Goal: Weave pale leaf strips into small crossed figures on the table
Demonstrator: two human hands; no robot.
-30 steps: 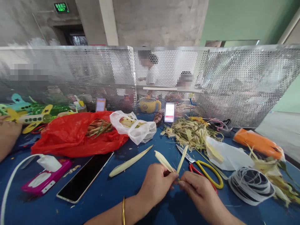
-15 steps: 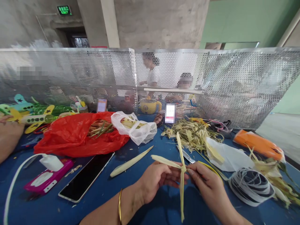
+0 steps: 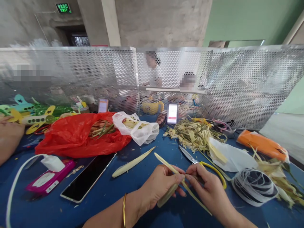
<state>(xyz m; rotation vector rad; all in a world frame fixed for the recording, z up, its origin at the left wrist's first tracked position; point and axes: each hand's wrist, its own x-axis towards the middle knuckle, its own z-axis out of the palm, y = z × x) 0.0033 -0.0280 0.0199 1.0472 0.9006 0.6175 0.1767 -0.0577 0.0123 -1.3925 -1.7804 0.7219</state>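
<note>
Pale corn husk strips [image 3: 196,197] cross between my hands over the blue table. My left hand [image 3: 163,182], with a gold bangle at the wrist, grips them between thumb and fingers near the crossing. One strip points up and to the left, one down to the right, and a broader piece hangs below the left palm. My right hand [image 3: 207,185] pinches the husk at the crossing, fingertips close to the left thumb; the exact hold is partly hidden. Behind the right hand lie scissors [image 3: 188,154] with yellow handles. A single loose husk piece [image 3: 133,163] rests left of my hands.
A heap of dry husks [image 3: 193,134] lies behind the scissors. On the right are a wire coil [image 3: 254,187] and an orange packet [image 3: 262,144]; on the left, a phone [image 3: 89,177], purple power strip [image 3: 51,177] and red bag [image 3: 71,136]. A perforated metal screen [image 3: 106,69] stands behind.
The crossed husk strips have turned and tilted: the upright strip now slants, with its lower end to the right. My left thumb has closed over the crossing, and both hands have drawn together.
</note>
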